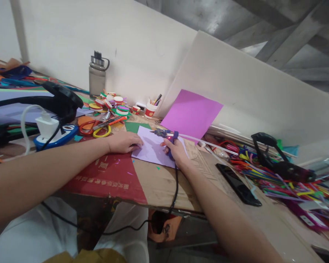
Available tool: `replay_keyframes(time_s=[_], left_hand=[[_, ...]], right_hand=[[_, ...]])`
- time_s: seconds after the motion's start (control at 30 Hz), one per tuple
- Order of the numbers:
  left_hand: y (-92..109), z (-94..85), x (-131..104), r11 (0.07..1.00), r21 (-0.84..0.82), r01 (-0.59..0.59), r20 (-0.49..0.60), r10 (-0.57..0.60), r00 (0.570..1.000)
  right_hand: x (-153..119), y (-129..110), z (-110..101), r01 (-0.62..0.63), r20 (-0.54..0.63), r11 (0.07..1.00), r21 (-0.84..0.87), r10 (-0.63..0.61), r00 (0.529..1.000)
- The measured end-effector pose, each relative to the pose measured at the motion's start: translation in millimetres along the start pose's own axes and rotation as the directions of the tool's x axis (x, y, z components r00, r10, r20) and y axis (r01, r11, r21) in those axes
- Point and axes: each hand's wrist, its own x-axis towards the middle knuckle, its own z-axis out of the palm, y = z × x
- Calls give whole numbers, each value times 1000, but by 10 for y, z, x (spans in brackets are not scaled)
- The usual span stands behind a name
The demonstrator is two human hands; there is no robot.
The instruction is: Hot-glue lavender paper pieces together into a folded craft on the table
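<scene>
My right hand (176,150) is wrapped round the handle of a dark blue hot glue gun (167,135) with a small red light lit. Its nozzle points left, over a light purple sheet of paper (150,153). A long whitish glue stick (203,141) sticks out of the gun's back, and a black cord (176,186) hangs from its handle. Palm down, my left hand (124,141) rests at the sheet's left edge with its fingertips on the paper. Those fingers are slightly bent, and their undersides are hidden. Under the sheet's upper left corner shows green paper (133,127).
Scissors with red (87,127) and yellow (102,131) handles lie beyond my left forearm, near a power strip (68,132). Ribbon rolls (123,109), a bottle (97,78) and a pen cup (150,109) stand behind. Rightward are a phone (237,184) and colourful pipe cleaners (274,175).
</scene>
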Motion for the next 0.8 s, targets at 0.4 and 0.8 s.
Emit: replay_keyframes(time_s=[0.4, 0.8], left_hand=[[57, -77, -13, 996, 78, 50, 21, -52, 998], [21, -60, 5, 996, 88, 13, 31, -16, 999]], right_hand=[[-20, -42, -6, -28, 4, 999, -22, 28, 1000], [-20, -47, -7, -11, 14, 1000, -18, 11, 1000]])
